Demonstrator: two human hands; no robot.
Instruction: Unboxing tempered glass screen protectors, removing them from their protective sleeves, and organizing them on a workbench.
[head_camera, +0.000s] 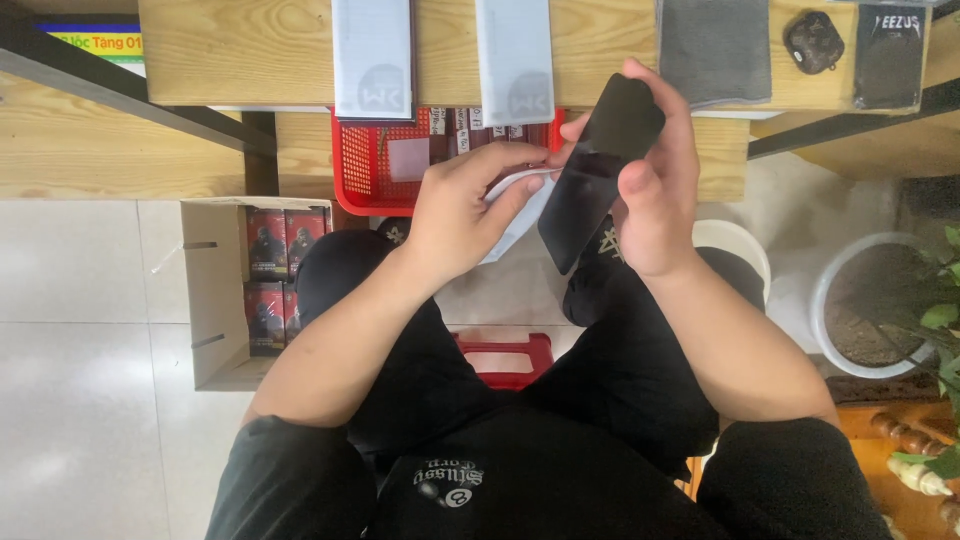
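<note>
Over the lap, below the desk's (250, 60) front edge, right hand (655, 190) grips the dark phone (595, 180); left hand (465, 205) pinches a white wipe (515, 195) — best wiped flat, evenly.

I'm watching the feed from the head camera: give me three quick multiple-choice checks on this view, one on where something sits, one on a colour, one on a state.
1. Where is the cardboard box?
A. on the floor, left of the person's legs
B. on the wooden shelf
C. in the person's lap

2. What colour is the basket under the shelf?
A. blue
B. red
C. green

3. What is the right hand doing?
A. hanging empty
B. resting on the knee
C. holding a dark phone

Answers:
1 A, it stands open on the pale tiles beside the left knee.
2 B, its mesh wall is bright red.
3 C, its fingers wrap the phone's edge while the left hand pinches a white strip beside it.
</note>
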